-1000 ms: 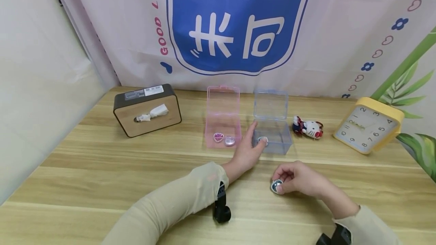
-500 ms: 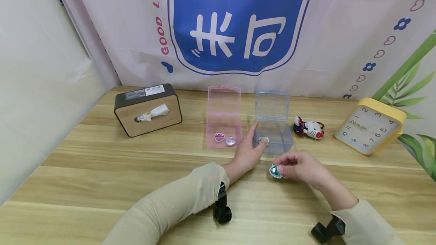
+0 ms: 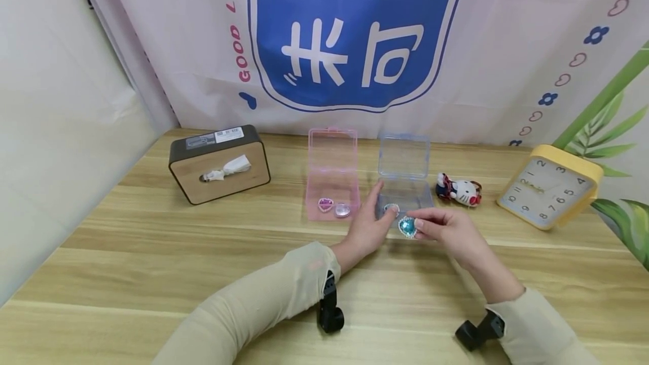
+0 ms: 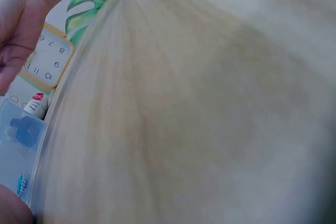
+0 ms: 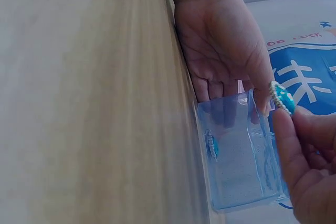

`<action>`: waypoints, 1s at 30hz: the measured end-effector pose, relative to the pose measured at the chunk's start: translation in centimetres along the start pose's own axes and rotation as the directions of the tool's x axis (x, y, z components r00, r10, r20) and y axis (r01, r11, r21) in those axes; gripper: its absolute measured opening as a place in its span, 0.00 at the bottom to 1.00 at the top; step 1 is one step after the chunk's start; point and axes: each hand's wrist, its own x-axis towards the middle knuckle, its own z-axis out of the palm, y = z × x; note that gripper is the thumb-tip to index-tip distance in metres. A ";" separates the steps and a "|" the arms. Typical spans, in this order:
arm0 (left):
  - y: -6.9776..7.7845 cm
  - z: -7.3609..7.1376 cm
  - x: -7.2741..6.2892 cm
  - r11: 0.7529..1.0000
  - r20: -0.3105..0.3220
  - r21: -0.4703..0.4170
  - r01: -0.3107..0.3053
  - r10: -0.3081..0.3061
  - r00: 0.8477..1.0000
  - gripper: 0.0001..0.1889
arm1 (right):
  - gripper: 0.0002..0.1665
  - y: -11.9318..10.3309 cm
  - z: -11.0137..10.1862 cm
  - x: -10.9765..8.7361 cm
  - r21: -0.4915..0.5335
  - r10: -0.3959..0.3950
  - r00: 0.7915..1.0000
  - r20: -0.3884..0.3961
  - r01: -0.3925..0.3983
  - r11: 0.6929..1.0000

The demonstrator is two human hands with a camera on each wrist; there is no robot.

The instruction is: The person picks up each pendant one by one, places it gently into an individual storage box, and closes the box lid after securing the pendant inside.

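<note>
My right hand [image 3: 456, 235] pinches a teal gem [image 3: 407, 227] with a beaded white rim between thumb and fingertips. It is held up at the front wall of a clear blue plastic box [image 3: 404, 156], whose lid stands raised at the back. My left hand [image 3: 367, 225] grips this box at its left front corner, thumb at the rim and fingers along the outer side. Inside the box, close to the left thumb, lies another beaded gem [image 5: 213, 145], teal in the right wrist view. The left wrist view catches part of the box [image 4: 16, 145] and the right hand [image 4: 18, 30].
Left of the blue box stands an open pink box [image 3: 332, 151] holding a purple heart gem [image 3: 325, 204] and a pale gem [image 3: 342, 210]. A Hello Kitty figure [image 3: 459, 191], a yellow clock [image 3: 550, 187] and a tissue box [image 3: 220, 165] stand farther out.
My right hand has lifted the teal gem from low over the table in front, moving it away from me to the blue box's front edge. The left hand stays on the box.
</note>
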 end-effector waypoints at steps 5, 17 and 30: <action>0.0 0.0 0.1 1.000 -0.003 0.003 0.005 -0.005 1.000 0.34 | 0.12 -0.2 0.1 0.6 -0.089 -0.175 0.980 -0.098 0.167 0.982; -0.1 0.0 0.2 1.000 0.000 0.005 -0.007 0.007 1.000 0.34 | 0.09 -0.7 -0.1 2.4 -0.261 -0.249 0.953 -0.172 0.200 0.945; 0.0 -0.1 0.1 1.000 0.001 0.010 -0.003 0.003 1.000 0.33 | 0.06 0.1 -1.4 4.2 -0.426 -0.313 0.930 -0.194 0.208 0.880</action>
